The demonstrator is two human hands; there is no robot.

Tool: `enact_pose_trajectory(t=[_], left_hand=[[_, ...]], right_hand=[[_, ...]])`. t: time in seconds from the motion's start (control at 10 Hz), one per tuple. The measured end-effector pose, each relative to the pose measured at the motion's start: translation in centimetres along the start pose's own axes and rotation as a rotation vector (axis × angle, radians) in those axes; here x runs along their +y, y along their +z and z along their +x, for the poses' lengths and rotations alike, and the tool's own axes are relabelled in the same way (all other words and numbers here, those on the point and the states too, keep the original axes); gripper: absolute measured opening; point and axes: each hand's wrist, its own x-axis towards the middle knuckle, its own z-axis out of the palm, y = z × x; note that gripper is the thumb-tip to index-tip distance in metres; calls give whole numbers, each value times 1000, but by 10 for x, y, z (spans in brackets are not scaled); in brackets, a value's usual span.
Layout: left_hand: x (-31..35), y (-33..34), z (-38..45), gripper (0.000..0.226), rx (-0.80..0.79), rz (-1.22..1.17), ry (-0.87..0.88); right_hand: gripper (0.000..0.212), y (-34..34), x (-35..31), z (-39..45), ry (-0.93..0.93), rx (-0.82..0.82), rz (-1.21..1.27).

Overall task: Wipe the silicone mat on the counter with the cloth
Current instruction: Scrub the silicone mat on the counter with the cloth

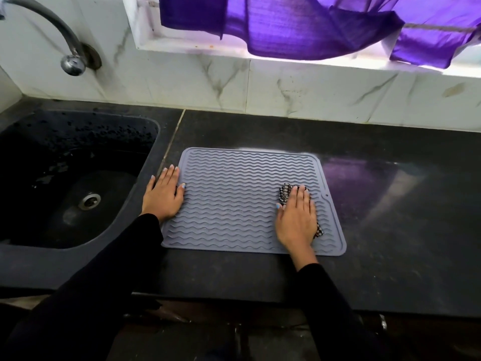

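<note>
Head view looks down on a grey silicone mat point(242, 199) lying flat on the dark bench point(390, 204), just beside the black sink point(65, 178). Left hand point(163, 196) lies flat and spread on the mat's sink-side edge, holding nothing. Right hand point(296, 220) presses palm-down on a dark patterned cloth point(284, 193) near the mat's far-from-sink edge, fingers extended over it, the cloth peeking out around the hand.
</note>
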Motion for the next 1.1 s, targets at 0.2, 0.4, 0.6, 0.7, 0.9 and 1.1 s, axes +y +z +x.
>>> enact_pose_trajectory(t=[0.2,0.4,0.6,0.7,0.9,1.1], left_hand=[[-2,2,0,54,8,-1,2],[-1,2,-1,54,1,-14,-2],[-1,0,-2,54,4,-18,-2],[-1,0,-1,54,8,-20,-2],[-2,2,0,54,15,-9,6],[-3,2,-1,54,30,-6,3]], right_hand=[[62,5,6,5,-15,-41,-25],[40,-19,17,15,224,18,612],[36,-55,34,40,531,165,1136],[41,-52,28,28,279,142,538],[67,0,30,17,18,20,-111],[69,-3,29,25,20,-104,-136]])
